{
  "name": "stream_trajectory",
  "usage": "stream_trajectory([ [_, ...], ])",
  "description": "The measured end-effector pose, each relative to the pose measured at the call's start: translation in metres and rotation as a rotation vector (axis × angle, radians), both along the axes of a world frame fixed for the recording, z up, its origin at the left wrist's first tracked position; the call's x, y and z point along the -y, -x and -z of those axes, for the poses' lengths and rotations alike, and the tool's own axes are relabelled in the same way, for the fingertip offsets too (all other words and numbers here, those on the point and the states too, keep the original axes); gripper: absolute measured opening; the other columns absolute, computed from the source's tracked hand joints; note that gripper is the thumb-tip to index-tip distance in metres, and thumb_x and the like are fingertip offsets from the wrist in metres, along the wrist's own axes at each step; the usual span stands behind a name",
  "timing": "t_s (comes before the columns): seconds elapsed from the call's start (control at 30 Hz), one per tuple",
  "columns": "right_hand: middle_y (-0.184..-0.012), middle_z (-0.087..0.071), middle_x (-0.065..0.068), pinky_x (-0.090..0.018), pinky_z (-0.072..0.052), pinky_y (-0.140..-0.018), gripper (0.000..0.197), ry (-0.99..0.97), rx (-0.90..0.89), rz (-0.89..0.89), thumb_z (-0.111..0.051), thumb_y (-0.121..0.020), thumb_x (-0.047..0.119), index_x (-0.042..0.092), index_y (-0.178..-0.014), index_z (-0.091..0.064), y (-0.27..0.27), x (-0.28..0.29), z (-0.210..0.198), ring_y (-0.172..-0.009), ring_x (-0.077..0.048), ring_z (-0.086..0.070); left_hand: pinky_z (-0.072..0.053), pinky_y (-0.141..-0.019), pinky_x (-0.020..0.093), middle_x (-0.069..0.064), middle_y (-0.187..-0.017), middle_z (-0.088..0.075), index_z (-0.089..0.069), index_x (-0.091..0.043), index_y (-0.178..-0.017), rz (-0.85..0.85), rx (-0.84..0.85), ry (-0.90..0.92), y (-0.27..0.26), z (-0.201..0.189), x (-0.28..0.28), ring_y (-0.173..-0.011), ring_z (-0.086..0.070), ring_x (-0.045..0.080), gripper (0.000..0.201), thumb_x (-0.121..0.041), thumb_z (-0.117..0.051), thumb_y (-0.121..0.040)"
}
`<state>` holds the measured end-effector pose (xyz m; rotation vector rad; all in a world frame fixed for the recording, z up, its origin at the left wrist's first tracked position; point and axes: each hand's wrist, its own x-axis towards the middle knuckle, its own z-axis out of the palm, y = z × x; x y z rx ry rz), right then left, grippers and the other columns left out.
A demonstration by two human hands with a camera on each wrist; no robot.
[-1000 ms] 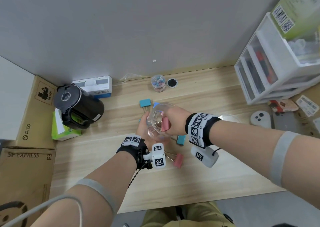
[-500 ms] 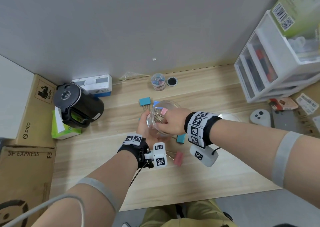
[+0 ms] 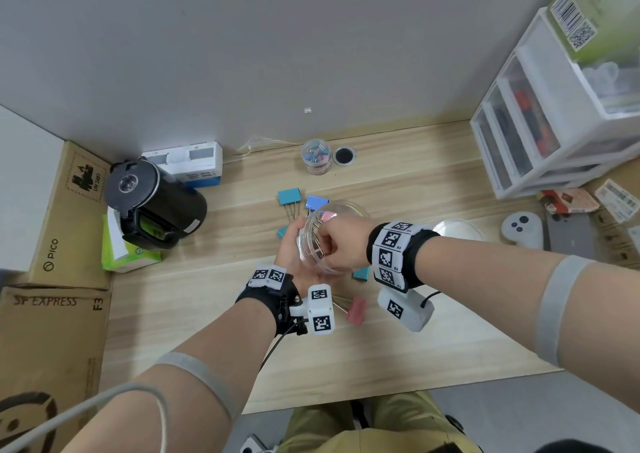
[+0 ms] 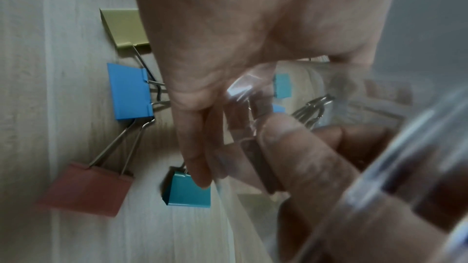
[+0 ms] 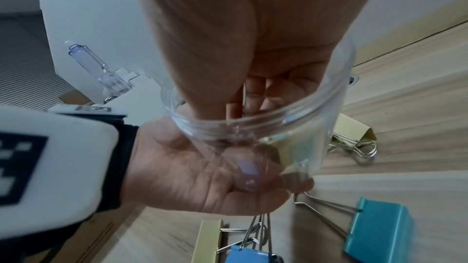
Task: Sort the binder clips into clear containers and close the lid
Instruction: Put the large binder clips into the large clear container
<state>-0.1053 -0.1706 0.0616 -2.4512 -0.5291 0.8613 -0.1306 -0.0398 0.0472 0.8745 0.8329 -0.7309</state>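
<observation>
hands crowd jar; clips around.

We see a plain grey wall rising beyond our hands, meeting the far edge of a light wooden desk. To the right of our hands stands a white drawer unit. To the left sit stacked cardboard boxes. Below our wrists, grey floor shows past the desk's near edge. The light is soft and even.
</observation>
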Motion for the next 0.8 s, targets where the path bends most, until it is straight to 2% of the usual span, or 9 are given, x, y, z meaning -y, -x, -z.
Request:
stream_trajectory([
  [0.1,-0.064,-0.048,0.018,-0.019,-0.035,-0.052,0.023,0.018,0.039,0.008,-0.071,-0.082,0.036,0.014,-0.084,-0.064,-0.001,-0.005,0.001,-0.061,-0.001,-0.049,-0.049,-0.084,0.041,0.007,-0.08,-0.077,-0.077,-0.014,-0.092,-0.002,0.007,-0.012,0.0,0.005,-0.002,-0.086,-0.066,0.028,0.054,-0.059,-0.046,-0.094],
  [0.13,-0.064,-0.047,0.019,-0.019,-0.033,-0.051,0.022,0.014,0.03,0.02,-0.071,-0.082,0.034,0.013,-0.083,-0.063,-0.001,-0.008,0.004,-0.061,0.0,-0.048,-0.049,-0.082,0.041,0.007,-0.079,-0.077,-0.078,-0.015,-0.089,0.008,0.006,-0.019,0.0,0.006,-0.003,-0.086,-0.065,0.028,0.053,-0.058,-0.048,-0.093],
  [0.27,-0.069,-0.051,0.015,-0.02,-0.035,-0.054,0.016,0.014,-0.012,0.048,-0.07,-0.084,0.028,0.015,-0.079,-0.06,0.0,-0.019,0.013,-0.067,-0.006,-0.053,-0.051,-0.079,0.042,0.008,-0.078,-0.077,-0.075,-0.016,-0.094,0.048,-0.002,-0.062,-0.001,0.007,-0.005,-0.087,-0.065,0.029,0.049,-0.056,-0.047,-0.094],
  [0.37,-0.073,-0.056,0.006,-0.023,-0.038,-0.054,0.022,0.017,-0.036,0.071,-0.064,-0.089,0.03,0.019,-0.075,-0.053,0.002,-0.021,0.013,-0.072,-0.015,-0.056,-0.052,-0.08,0.042,0.009,-0.087,-0.078,-0.076,-0.017,-0.101,0.062,-0.008,-0.065,-0.003,0.009,-0.006,-0.092,-0.065,0.029,0.054,-0.061,-0.046,-0.093],
  [0.5,-0.074,-0.062,0.003,-0.029,-0.051,-0.062,0.019,0.032,-0.135,0.068,-0.07,-0.084,0.03,0.017,-0.075,-0.058,-0.001,-0.017,0.011,-0.073,-0.018,-0.062,-0.048,-0.085,0.043,0.009,-0.082,-0.077,-0.083,-0.015,-0.078,0.065,-0.005,-0.023,-0.002,0.015,-0.014,-0.087,-0.065,0.03,0.053,-0.058,-0.053,-0.086],
  [0.6,-0.079,-0.069,-0.004,-0.029,-0.055,-0.061,0.012,-0.035,-0.24,0.109,-0.073,-0.08,0.019,0.017,-0.077,-0.062,-0.001,-0.012,0.009,-0.065,-0.016,-0.062,-0.048,-0.09,0.045,0.014,-0.093,-0.076,-0.08,-0.013,-0.093,0.072,-0.025,-0.013,0.0,0.02,-0.018,-0.09,-0.066,0.033,0.059,-0.064,-0.05,-0.087],
  [0.67,-0.08,-0.072,-0.009,-0.027,-0.055,-0.056,0.013,-0.101,-0.311,0.176,-0.073,-0.077,0.012,0.014,-0.082,-0.061,0.002,-0.011,0.011,-0.062,-0.016,-0.064,-0.05,-0.085,0.042,0.014,-0.094,-0.074,-0.076,-0.013,-0.098,0.105,-0.024,-0.019,0.001,0.017,-0.017,-0.085,-0.067,0.032,0.058,-0.063,-0.048,-0.086],
  [0.73,-0.074,-0.072,-0.012,-0.034,-0.06,-0.063,0.021,-0.127,-0.369,0.24,-0.074,-0.075,0.012,0.01,-0.088,-0.057,0.003,-0.014,0.015,-0.061,-0.022,-0.067,-0.049,-0.082,0.04,0.013,-0.095,-0.071,-0.074,-0.013,-0.099,0.118,-0.025,-0.008,0.002,0.011,-0.014,-0.081,-0.065,0.031,0.055,-0.057,-0.057,-0.072],
  [0.8,-0.072,-0.072,-0.011,-0.043,-0.061,-0.071,0.026,-0.119,-0.382,0.283,-0.076,-0.073,0.015,0.009,-0.093,-0.06,0.002,-0.018,0.018,-0.064,-0.025,-0.068,-0.047,-0.081,0.04,0.012,-0.105,-0.066,-0.071,-0.015,-0.108,0.103,-0.026,0.005,0.003,0.009,-0.013,-0.085,-0.062,0.031,0.063,-0.057,-0.061,-0.062],
])
